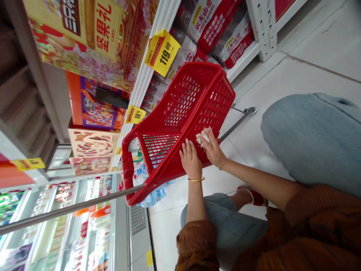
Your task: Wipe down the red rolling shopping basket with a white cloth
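Note:
A red plastic shopping basket (158, 171) stands on the tiled floor in front of me, its mesh walls empty inside. My left hand (190, 160) lies flat with fingers stretched on the basket's near wall. My right hand (212, 148) is closed on a crumpled white cloth (203, 136) and presses it against the same wall, close beside the left hand. A gold bangle circles my left wrist. I crouch, with my knees in blue jeans below.
A grey metal handle (70, 209) runs from the basket to the left, another bar (238, 120) to the right. Shelves hold gift boxes (93, 107), yellow price tags (163, 52) and red-labelled water packs (214, 22). A glass freezer case (56, 226) stands at left.

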`<state>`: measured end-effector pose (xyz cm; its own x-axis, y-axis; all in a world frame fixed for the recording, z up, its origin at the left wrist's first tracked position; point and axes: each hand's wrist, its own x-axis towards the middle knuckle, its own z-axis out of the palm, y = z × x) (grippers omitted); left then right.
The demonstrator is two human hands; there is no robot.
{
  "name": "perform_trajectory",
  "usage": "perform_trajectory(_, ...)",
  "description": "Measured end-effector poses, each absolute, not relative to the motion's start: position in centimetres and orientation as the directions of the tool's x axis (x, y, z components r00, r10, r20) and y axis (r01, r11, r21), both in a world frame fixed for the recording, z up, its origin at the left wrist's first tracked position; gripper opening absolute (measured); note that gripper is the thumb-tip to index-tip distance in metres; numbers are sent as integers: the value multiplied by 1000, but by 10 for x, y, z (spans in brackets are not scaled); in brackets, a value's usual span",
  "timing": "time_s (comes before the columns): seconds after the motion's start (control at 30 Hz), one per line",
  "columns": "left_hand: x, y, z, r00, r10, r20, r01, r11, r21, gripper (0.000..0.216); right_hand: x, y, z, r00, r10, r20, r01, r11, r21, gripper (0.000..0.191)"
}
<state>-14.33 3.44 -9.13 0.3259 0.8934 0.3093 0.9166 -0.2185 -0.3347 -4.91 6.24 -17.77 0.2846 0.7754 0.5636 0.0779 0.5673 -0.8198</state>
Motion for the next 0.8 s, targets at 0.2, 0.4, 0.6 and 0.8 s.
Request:
perform_trajectory(0.2,-142,37,-95,297,907,297,931,-206,-303,54,-39,91,-150,289,805,518,130,503,-854,53)
perform_trajectory(0.4,-141,39,-94,313,892,325,921,-202,-333,49,-49,71,-156,140,837,529,127,515,-848,52)
perform_trajectory(0.6,-140,39,-93,345,884,316,907,-226,-356,44,-56,60,-164,52,842,537,89,532,-842,51)
perform_trajectory(0.8,-140,39,-90,374,868,328,904,-263,-336,44,-59,55,-187,-39,792,609,86,610,-788,45)
